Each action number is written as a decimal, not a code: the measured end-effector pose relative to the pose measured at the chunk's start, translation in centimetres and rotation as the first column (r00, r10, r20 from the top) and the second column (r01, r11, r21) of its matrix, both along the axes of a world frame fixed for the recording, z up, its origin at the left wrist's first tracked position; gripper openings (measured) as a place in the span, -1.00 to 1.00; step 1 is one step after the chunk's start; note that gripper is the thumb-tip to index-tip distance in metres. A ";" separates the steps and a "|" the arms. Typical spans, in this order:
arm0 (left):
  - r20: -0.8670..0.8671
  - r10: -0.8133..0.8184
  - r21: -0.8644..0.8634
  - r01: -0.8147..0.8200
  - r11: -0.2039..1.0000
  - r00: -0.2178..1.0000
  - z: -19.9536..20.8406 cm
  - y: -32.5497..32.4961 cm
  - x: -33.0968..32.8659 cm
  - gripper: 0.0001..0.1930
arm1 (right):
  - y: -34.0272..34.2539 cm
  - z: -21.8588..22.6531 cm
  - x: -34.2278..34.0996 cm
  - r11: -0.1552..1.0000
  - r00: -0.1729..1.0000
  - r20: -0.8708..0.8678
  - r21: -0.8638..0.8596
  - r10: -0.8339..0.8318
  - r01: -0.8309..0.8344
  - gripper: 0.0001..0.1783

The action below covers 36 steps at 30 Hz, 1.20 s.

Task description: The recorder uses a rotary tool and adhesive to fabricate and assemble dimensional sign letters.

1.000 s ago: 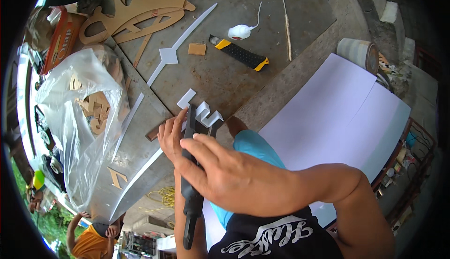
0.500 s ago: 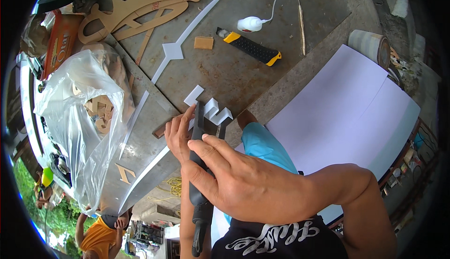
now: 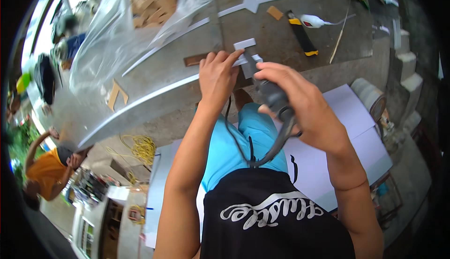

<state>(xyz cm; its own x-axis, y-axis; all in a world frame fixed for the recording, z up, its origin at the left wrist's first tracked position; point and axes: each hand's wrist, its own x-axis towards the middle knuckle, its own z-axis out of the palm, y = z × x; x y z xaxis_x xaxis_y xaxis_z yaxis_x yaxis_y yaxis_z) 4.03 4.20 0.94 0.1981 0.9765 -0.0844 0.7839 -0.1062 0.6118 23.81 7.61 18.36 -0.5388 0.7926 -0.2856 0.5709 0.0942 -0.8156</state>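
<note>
A white cutout lies along the table's near edge, with a stepped end (image 3: 244, 43) and a long tapering strip (image 3: 140, 104) running left. My left hand (image 3: 218, 78) presses its closed fingers down on it near the stepped end. In my right hand (image 3: 307, 102) is a black corded power tool (image 3: 272, 95), gripped around its body. The tool's slim, flat nose points away from me and meets the stepped end beside my left fingertips. Its exact contact point is partly hidden. The cord curves down over my lap.
Beyond lie a yellow-black utility knife (image 3: 302, 34), a white squeeze bottle (image 3: 313, 21), a brown chip (image 3: 275, 12) and a white diamond-centred strip (image 3: 251, 3). A clear plastic bag (image 3: 101, 43) holds brown cutouts. White sheets (image 3: 311, 156) lie below. A person in orange (image 3: 49, 172) is at the left.
My view has shifted, so the table sits higher and more of my lap shows. My right hand has swung the tool's rear outward to the right; its nose stays near my left fingers.
</note>
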 end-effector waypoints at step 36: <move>-0.112 0.094 0.167 -0.074 0.983 0.989 -2.9 -1.0 1.9 -0.67 | -0.2 -0.3 -0.1 1.000 1.000 -0.020 -0.012 -0.015 0.015 -0.45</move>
